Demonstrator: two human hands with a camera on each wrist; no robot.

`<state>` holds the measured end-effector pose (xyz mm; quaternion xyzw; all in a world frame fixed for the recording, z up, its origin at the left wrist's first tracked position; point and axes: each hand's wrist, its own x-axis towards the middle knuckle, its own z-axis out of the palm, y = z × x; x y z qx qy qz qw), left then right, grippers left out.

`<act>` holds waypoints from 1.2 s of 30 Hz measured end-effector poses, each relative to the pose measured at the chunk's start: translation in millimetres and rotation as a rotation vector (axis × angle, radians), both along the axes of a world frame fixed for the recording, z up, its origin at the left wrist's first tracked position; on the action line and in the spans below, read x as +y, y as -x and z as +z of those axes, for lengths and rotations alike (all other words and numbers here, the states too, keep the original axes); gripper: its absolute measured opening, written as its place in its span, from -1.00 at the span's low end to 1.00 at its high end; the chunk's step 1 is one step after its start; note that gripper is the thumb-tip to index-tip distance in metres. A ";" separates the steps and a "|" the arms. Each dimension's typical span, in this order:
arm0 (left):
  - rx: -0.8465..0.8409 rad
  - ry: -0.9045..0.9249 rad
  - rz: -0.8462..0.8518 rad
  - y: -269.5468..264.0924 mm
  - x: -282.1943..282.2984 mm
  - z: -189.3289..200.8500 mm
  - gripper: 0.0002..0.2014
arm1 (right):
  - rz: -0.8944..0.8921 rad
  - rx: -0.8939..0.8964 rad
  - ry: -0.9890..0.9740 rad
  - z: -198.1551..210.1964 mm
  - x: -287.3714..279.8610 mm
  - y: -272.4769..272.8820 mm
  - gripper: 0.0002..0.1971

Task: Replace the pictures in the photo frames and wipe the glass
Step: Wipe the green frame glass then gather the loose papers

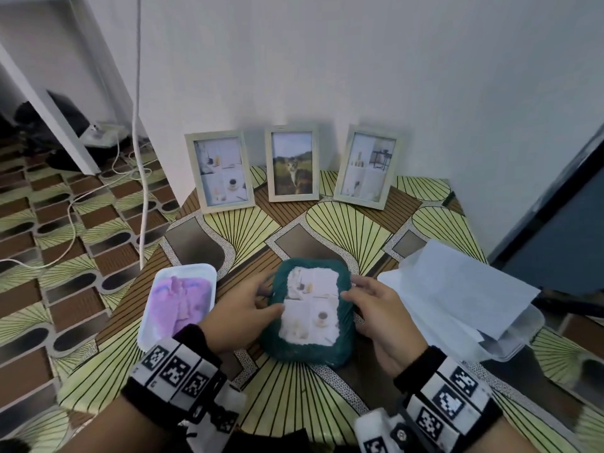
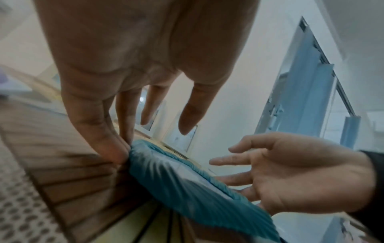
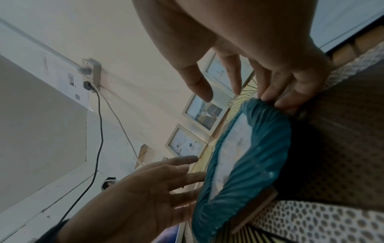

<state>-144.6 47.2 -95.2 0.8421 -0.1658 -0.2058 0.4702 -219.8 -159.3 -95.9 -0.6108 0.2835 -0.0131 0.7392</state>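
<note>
A photo frame with a ribbed teal border (image 1: pixel 310 349) lies flat in the middle of the table, a pale four-part picture showing in its opening. My left hand (image 1: pixel 271 297) holds its left edge, with the thumb resting on the picture. In the left wrist view two fingers (image 2: pixel 116 148) pinch the teal edge (image 2: pixel 187 184) near the tabletop. My right hand (image 1: pixel 353 287) holds the far right corner; the right wrist view shows its outer fingers (image 3: pixel 276 98) bunched on the teal rim (image 3: pixel 249 156). Three pale wooden frames (image 1: pixel 224 171) (image 1: pixel 293 163) (image 1: pixel 366 166) lean against the wall behind.
A white tray (image 1: pixel 183 273) with a purple cloth (image 1: pixel 179 305) sits left of my left hand. At the right, a clear plastic container (image 1: pixel 510 341) holds white paper sheets (image 1: pixel 457 289). White cables (image 1: pixel 140 191) hang past the table's left edge. A blue door (image 1: pixel 555 223) stands to the right.
</note>
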 end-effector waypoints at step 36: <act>0.188 0.612 0.111 27.6 21.2 64.0 -0.34 | 0.246 -0.193 -0.444 76.7 -9.1 11.7 -0.66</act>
